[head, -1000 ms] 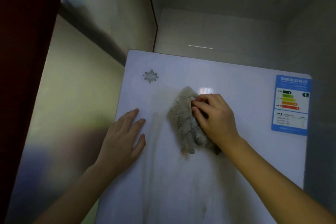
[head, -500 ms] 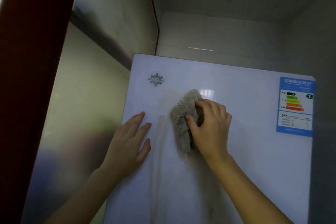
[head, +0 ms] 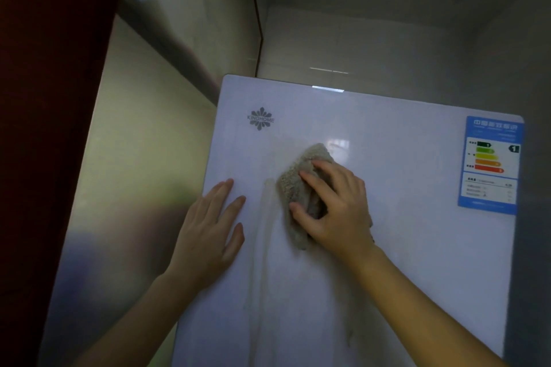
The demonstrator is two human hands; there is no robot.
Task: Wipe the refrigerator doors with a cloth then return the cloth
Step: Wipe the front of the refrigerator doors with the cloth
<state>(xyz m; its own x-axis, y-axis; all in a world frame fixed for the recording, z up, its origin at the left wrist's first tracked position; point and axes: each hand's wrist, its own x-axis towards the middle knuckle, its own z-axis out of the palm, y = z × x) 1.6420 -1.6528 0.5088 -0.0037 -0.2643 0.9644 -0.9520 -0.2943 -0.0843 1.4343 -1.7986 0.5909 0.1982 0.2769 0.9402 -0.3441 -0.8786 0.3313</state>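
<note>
A white glossy refrigerator door [head: 417, 247] fills the middle and right of the head view, seen from below. My right hand [head: 337, 205] presses a crumpled grey-beige fluffy cloth [head: 293, 188] against the upper middle of the door, with the fingers curled over it. My left hand [head: 208, 235] lies flat on the door near its left edge, fingers spread, holding nothing. A pale wet streak [head: 265, 247] runs down the door between the two hands. The lower part of the cloth is hidden under my right palm.
A flower-shaped brand logo [head: 260, 118] sits at the door's upper left and a blue energy label [head: 490, 165] at its upper right. A shiny pale wall [head: 134, 158] stands left of the fridge, with a dark red panel [head: 44, 98] beyond it. Grey walls rise behind.
My right hand has turned and shifted slightly left over the cloth, bunching it narrower. The left hand stays flat at the door's left edge. The view has tilted a little.
</note>
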